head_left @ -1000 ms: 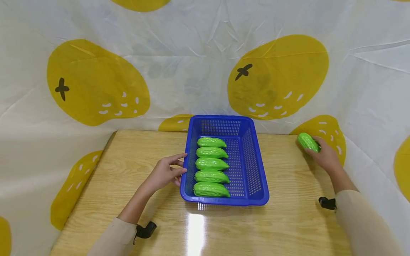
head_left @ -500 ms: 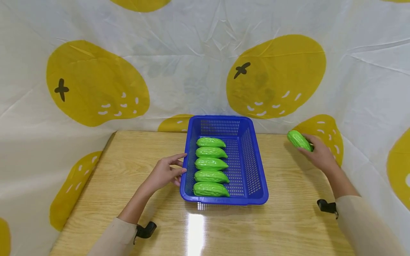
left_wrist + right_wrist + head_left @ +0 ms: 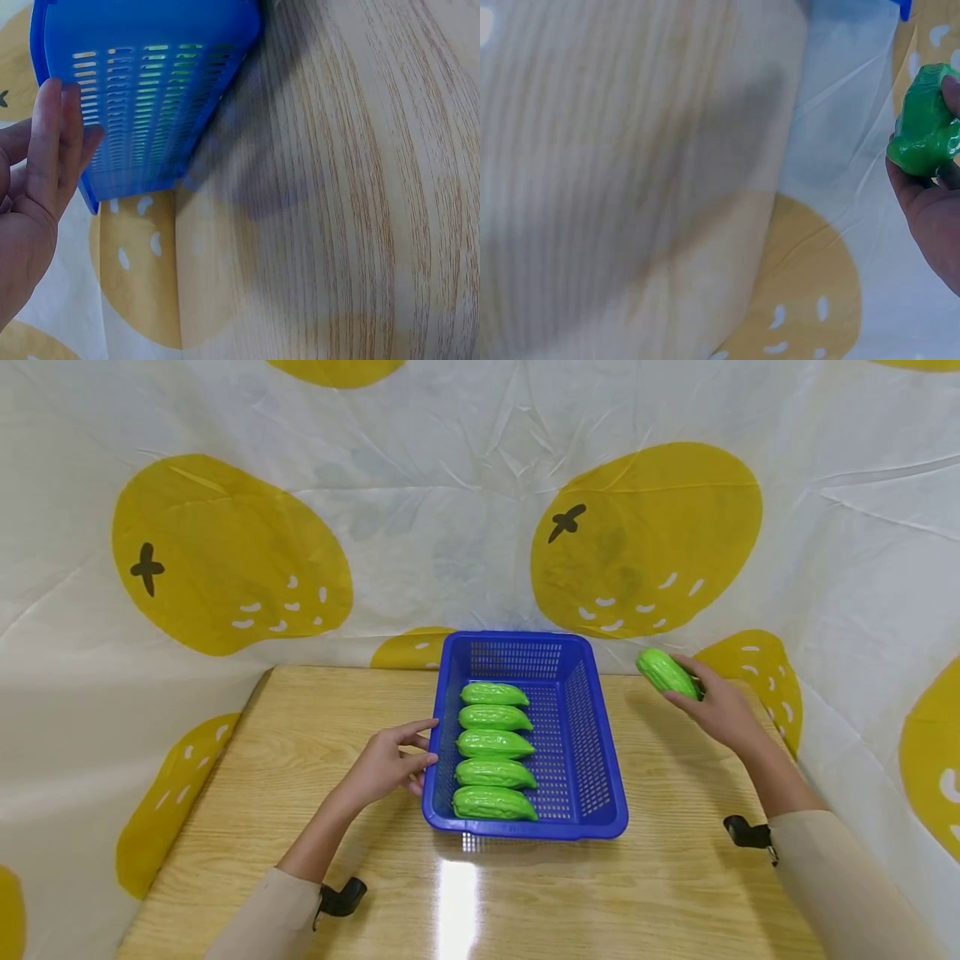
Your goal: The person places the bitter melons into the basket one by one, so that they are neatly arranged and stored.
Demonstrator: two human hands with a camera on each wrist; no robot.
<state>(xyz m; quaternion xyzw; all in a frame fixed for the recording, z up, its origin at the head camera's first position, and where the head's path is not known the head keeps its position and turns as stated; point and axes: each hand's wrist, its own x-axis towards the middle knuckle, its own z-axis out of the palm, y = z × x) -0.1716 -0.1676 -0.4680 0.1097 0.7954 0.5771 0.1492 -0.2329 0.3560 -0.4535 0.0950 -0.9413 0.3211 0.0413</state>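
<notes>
My right hand (image 3: pixel 720 702) grips a glossy green bitter melon (image 3: pixel 666 672), thumb and fingers around it, above the table at the right of the basket. The right wrist view shows the same bitter melon (image 3: pixel 922 124) in the fingers at the right edge. My left hand (image 3: pixel 386 764) touches the left rim of the blue plastic basket (image 3: pixel 611 760) with extended fingers. In the left wrist view, its fingers (image 3: pixel 46 142) lie along the basket's slotted outer wall. Several more bitter melons (image 3: pixel 495 744) lie in a column along the basket's left half, tips pointing right.
The basket stands on a wood-grain table (image 3: pixel 300 735), near its back edge. A white cloth (image 3: pixel 450 527) printed with yellow fruit hangs behind and at both sides. Black wrist cameras (image 3: pixel 342 897) sit at both sleeves.
My right hand has lifted the bitter melon and carried it left toward the basket. The left hand and the basket have stayed in place.
</notes>
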